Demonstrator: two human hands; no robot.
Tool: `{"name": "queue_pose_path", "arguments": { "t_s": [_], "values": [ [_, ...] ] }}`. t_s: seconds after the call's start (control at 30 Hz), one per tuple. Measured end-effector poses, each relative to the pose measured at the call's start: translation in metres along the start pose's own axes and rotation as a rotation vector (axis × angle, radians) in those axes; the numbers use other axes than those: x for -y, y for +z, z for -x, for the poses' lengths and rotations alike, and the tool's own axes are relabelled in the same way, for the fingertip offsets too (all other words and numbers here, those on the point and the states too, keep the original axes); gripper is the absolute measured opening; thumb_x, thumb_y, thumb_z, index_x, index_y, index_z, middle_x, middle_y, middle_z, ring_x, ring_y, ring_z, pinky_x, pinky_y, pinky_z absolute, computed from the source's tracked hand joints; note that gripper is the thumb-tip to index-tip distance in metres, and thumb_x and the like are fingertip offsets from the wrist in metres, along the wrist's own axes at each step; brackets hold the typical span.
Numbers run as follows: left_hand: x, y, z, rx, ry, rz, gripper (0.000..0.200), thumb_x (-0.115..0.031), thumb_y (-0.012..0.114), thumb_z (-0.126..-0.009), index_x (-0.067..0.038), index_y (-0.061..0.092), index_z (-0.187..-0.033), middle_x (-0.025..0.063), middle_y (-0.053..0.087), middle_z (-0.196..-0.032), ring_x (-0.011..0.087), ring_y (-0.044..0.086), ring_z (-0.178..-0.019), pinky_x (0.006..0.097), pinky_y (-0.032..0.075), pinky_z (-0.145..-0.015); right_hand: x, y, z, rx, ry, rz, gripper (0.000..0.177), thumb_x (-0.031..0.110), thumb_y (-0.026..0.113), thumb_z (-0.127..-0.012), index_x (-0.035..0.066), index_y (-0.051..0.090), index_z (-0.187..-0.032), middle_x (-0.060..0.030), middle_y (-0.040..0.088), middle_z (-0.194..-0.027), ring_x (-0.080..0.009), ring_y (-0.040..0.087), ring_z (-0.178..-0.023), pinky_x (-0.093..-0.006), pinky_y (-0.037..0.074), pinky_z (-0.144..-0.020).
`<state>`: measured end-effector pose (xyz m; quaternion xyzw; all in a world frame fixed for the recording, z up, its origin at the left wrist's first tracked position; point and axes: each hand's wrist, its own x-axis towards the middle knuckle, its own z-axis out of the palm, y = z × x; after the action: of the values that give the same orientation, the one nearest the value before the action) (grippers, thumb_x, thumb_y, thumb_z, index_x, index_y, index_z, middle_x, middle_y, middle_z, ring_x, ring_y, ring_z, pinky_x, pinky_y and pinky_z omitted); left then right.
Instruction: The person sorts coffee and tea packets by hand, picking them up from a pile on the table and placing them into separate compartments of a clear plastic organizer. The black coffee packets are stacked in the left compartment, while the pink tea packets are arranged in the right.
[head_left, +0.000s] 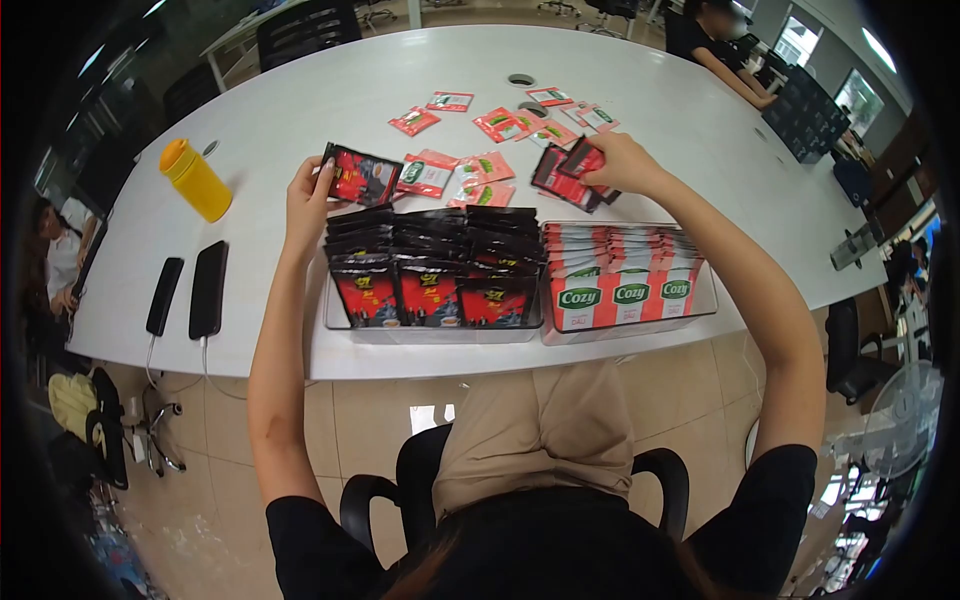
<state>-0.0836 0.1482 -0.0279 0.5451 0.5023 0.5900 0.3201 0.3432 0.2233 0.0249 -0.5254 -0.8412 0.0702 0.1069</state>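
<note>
My left hand (308,195) is closed on a black and red coffee sachet (364,178), held just behind the left bin. In my right hand (618,163) are a few more black and red coffee sachets (563,177), gripped above the table behind the right bin. The clear left bin (440,336) holds rows of upright black and red sachets (431,295). Pink and white Cozy sachets (630,292) stand in rows in the clear right bin (630,332). Between my hands, loose pink Cozy sachets (484,168) lie on the table.
More pink sachets (507,124) are scattered farther back on the white table (300,90). A yellow bottle (196,181) and two phones (208,290) with cables are at the left. Another person (710,40) sits at the far right near a dark box (805,113).
</note>
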Motion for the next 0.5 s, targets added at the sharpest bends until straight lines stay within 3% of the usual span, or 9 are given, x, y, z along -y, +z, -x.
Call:
{"name": "queue_pose_path", "arguments": {
  "t_s": [0.17,0.3,0.4,0.5],
  "values": [
    [0.005,-0.010,-0.007,-0.214,0.090,0.080,0.022,-0.020,0.050,-0.097,-0.002,0.056,-0.108,0.0053,0.064,-0.089,0.0095,0.063,-0.076,0.0283,0.057,-0.064,0.018,-0.013,0.028,-0.107,0.011,-0.011,0.032,0.024,0.070,-0.063,0.006,0.065,-0.089,-0.0142,0.066,-0.079,-0.0316,0.064,-0.082,-0.0389,0.048,-0.076],
    [-0.025,-0.032,-0.002,-0.282,0.203,0.219,0.024,-0.015,0.055,-0.094,-0.003,0.053,-0.114,0.0057,0.063,-0.096,0.0123,0.064,-0.083,0.0292,0.057,-0.071,0.030,-0.017,0.056,-0.507,-0.230,-0.162,0.026,0.009,0.070,-0.067,0.007,0.067,-0.093,-0.0111,0.067,-0.081,-0.0299,0.063,-0.075,-0.0406,0.046,-0.071],
    [-0.079,-0.042,0.021,-0.183,0.314,0.170,0.029,-0.010,0.063,-0.089,-0.002,0.053,-0.115,0.0073,0.064,-0.100,0.0126,0.065,-0.087,0.0281,0.053,-0.080,0.054,-0.037,0.078,-0.575,-0.229,-0.279,0.027,0.000,0.069,-0.068,0.009,0.069,-0.094,-0.0062,0.068,-0.085,-0.0252,0.063,-0.079,-0.0376,0.044,-0.074],
    [-0.120,-0.044,0.056,0.003,0.391,0.020,0.032,-0.003,0.068,-0.083,0.000,0.054,-0.112,0.0080,0.065,-0.097,0.0122,0.063,-0.088,0.0268,0.051,-0.082,0.081,-0.050,0.101,-0.727,-0.360,-0.062,0.031,-0.002,0.069,-0.068,0.012,0.070,-0.095,-0.0025,0.070,-0.094,-0.0209,0.061,-0.089,-0.0332,0.040,-0.082]
  ]
}}
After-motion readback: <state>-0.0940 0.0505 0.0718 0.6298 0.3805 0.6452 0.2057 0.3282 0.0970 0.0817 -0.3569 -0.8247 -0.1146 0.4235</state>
